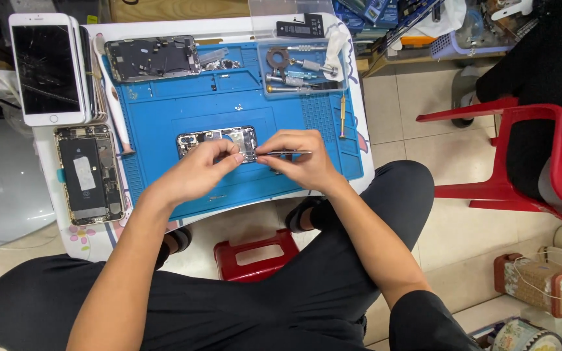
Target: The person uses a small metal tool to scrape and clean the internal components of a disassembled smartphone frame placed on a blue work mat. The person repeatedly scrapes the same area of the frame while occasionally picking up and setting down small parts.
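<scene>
From the head view, the left hand [203, 166] rests on the blue mat [164, 110], its thumb and forefinger curled in and pressing on the near edge of the opened phone [216, 140]. Those fingers are nearly closed, pinning the phone's frame rather than lifting it. The right hand [300, 159] sits just right of them, fingers bunched tight around tweezers [287, 153], which lie level across the fingertips; one end sticks out right of the hand, the other points left to the phone's right end, beside the left forefinger tip. What the tips touch there is too small to tell.

The phone lies flat, lengthwise, just beyond both sets of fingertips, its left half bare and its right end under them.

Beyond the fingers the mat runs open up to a second phone frame [153, 57] at its far left corner and a clear tray [302, 65] of tools at its far right. A thin screwdriver [343, 116] lies just beyond and right of the right knuckles, near the mat's right edge. Left of the left wrist the mat ends; past it lie an open phone with battery [89, 174] and a white phone with cracked screen [45, 68]. The table's near edge is under the wrists. A red stool [255, 255] stands below between the knees, and a red chair [515, 162] stands well to the right.
</scene>
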